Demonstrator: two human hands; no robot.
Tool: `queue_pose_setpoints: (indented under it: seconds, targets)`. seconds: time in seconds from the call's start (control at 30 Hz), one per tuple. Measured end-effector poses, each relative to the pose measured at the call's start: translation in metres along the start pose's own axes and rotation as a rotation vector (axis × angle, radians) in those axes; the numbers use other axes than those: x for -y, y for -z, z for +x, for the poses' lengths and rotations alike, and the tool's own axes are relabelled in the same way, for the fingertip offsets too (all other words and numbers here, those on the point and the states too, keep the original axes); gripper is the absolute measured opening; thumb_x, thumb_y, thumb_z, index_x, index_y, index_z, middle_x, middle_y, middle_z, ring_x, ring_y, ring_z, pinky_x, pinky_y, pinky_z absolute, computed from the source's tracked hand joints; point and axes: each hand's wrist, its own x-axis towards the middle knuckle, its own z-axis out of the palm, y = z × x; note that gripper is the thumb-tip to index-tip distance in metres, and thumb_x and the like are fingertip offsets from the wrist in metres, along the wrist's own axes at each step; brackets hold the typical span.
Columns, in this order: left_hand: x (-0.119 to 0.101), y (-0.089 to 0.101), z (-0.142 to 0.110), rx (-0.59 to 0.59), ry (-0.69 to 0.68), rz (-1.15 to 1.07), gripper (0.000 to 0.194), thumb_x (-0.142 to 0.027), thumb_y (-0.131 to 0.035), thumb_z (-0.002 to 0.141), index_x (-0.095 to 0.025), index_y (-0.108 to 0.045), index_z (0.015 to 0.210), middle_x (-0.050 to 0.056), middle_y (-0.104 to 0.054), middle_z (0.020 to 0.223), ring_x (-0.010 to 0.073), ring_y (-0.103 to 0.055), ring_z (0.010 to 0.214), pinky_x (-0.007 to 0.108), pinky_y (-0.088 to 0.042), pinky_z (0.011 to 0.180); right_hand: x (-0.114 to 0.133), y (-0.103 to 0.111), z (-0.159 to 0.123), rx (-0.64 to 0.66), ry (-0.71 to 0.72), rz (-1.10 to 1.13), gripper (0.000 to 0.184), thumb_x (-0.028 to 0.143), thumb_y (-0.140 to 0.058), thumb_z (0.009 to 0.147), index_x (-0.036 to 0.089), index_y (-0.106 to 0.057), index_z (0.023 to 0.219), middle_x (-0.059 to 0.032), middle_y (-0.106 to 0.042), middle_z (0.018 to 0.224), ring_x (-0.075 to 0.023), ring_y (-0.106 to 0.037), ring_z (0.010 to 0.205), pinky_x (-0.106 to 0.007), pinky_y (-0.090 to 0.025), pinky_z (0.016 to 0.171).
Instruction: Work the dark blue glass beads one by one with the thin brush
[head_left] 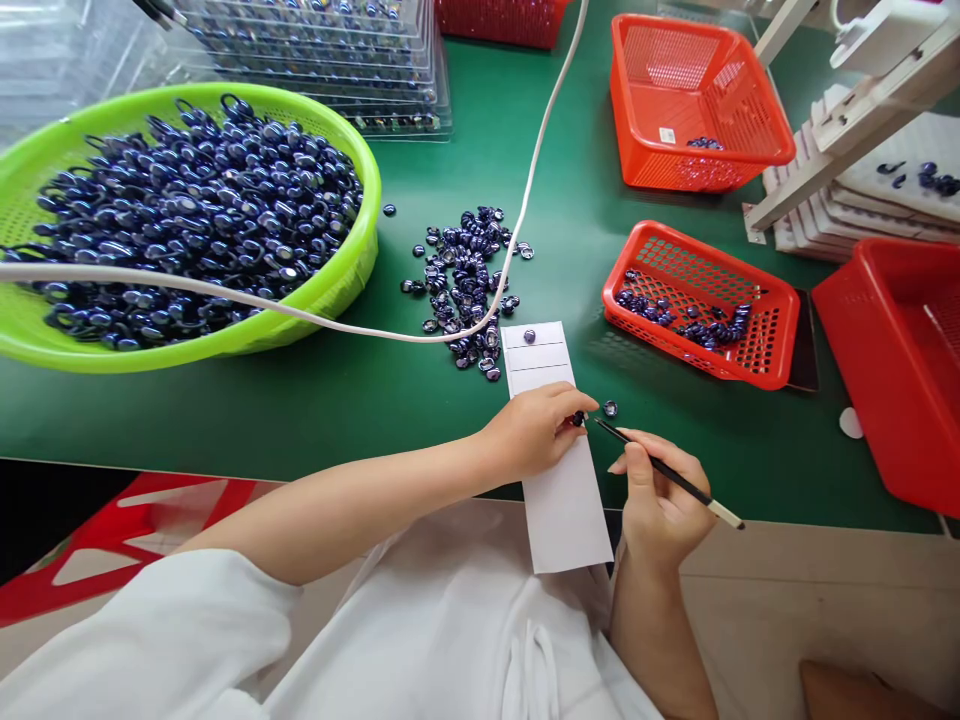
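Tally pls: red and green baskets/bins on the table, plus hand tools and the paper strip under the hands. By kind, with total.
Green basket: 1
Red bins: 4 (two cut off by the frame)
Pen-like tool: 1
Paper strip: 1
Total: 7

Left fingers (pixel 576 399) partly hide the dark piece (pixel 578 418) they pinch

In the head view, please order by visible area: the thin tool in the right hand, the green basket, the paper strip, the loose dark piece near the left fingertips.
1. Green basket
2. Paper strip, partly covered by the left hand
3. Thin tool
4. Loose dark piece
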Motion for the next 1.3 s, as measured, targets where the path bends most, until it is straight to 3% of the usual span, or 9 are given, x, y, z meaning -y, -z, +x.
queue_pose_setpoints:
  seconds: [0.1, 0.27, 0.5, 1.3]
  targets:
    - [0.001, 0.000, 0.000, -0.009, 0.006, -0.029, 0.026, -0.010, -0.067, 0.084, -0.016, -0.066, 0.109, 0.004, -0.068, 0.093, 0.0135, -0.064, 0.076, 0.026, -0.056, 0.070, 0.003, -0.001, 0.006, -0.064, -0.118, 0.016, 0.009, 0.025, -0.072, 0.086, 0.018, -0.069, 0.091, -0.0051, -0.072, 0.089, -0.0113, -0.062, 0.053, -0.027, -0.053, 0.052]
    - [0.003, 0.001, 0.001, -0.015, 0.047, -0.151, 0.026, -0.010, -0.067, 0.083, -0.017, -0.067, 0.108, 0.003, -0.067, 0.090, 0.0128, -0.064, 0.076, 0.024, -0.056, 0.070, 0.002, 0.002, 0.013, -0.018, -0.243, 0.023, 0.016, 0.031, -0.074, 0.085, 0.017, -0.069, 0.086, -0.0045, -0.072, 0.081, -0.0115, -0.061, 0.051, -0.026, -0.050, 0.050]
    - [0.006, 0.000, 0.002, -0.010, 0.058, -0.235, 0.028, -0.009, -0.068, 0.081, -0.016, -0.069, 0.108, 0.003, -0.069, 0.090, 0.0123, -0.064, 0.076, 0.025, -0.057, 0.072, 0.002, 0.003, 0.013, -0.001, -0.273, 0.047, 0.016, 0.032, -0.075, 0.084, 0.017, -0.069, 0.085, -0.0047, -0.073, 0.080, -0.0110, -0.060, 0.050, -0.025, -0.049, 0.051]
    - [0.005, 0.000, 0.001, 0.000, 0.049, -0.183, 0.028, -0.008, -0.067, 0.081, -0.016, -0.068, 0.109, 0.003, -0.068, 0.090, 0.0124, -0.065, 0.075, 0.025, -0.057, 0.072, 0.000, 0.003, 0.015, -0.021, -0.308, 0.020, 0.022, 0.035, -0.077, 0.081, 0.016, -0.068, 0.084, -0.0052, -0.073, 0.079, -0.0099, -0.057, 0.046, -0.024, -0.046, 0.045]
